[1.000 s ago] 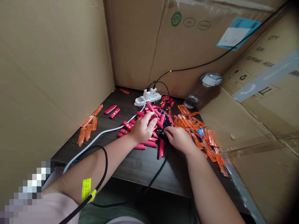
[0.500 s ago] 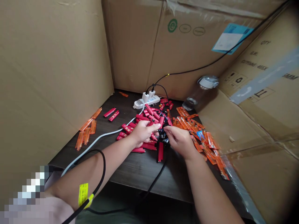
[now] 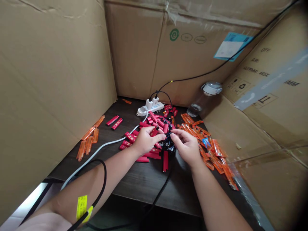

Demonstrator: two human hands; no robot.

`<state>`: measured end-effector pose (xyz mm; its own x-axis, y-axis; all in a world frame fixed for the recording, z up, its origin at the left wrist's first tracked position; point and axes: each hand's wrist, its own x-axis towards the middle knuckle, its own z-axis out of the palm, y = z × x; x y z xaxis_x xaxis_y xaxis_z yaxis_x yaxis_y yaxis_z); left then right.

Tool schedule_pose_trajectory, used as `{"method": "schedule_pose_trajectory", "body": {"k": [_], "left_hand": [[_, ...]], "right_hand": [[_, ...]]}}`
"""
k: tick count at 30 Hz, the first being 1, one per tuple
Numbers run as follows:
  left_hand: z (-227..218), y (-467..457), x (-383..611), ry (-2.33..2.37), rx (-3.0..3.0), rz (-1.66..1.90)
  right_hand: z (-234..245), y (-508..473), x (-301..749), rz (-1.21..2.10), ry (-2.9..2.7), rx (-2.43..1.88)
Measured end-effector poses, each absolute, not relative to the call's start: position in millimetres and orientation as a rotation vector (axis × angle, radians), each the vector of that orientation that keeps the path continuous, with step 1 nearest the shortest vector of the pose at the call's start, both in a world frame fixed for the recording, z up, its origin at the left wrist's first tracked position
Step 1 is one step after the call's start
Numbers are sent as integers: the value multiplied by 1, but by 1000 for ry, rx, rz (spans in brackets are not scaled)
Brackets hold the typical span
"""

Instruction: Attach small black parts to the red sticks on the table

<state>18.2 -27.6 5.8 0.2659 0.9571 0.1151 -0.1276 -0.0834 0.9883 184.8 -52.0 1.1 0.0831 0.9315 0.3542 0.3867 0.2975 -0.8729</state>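
Note:
My left hand [image 3: 145, 141] and my right hand [image 3: 185, 148] meet over a tangled heap of small black parts [image 3: 169, 147], and their fingertips pinch at a small dark piece [image 3: 168, 137]. Its exact shape is hidden by my fingers. Red lighter bodies [image 3: 154, 122] lie in a loose pile around and behind my left hand. One red lighter [image 3: 165, 161] lies just below the black heap. Orange translucent lighters [image 3: 207, 141] spread out to the right of my right hand.
A white power strip [image 3: 150, 108] with plugged-in black cords stands at the back of the dark table [image 3: 149, 179]. A white cable [image 3: 101, 148] and a black cable [image 3: 157, 195] cross it. Cardboard walls [image 3: 57, 64] surround it. A clear bottle [image 3: 203, 99] leans at right.
My hands have drawn closer together, and their fingertips now meet over the black heap. The view has tilted slightly, so the table sits lower in the picture.

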Motion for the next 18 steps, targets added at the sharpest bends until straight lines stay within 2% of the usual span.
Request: {"method": "schedule_pose_trajectory", "body": {"k": [2, 4, 18], "left_hand": [[6, -28, 18, 885, 1380, 1118], [5, -28, 18, 900, 1416, 1114], [-2, -27, 19, 961, 1441, 1166]], "right_hand": [[3, -52, 182, 808, -1434, -1231], [3, -53, 181, 842, -1414, -1204], [1, -55, 180, 567, -1540, -1164]]}}
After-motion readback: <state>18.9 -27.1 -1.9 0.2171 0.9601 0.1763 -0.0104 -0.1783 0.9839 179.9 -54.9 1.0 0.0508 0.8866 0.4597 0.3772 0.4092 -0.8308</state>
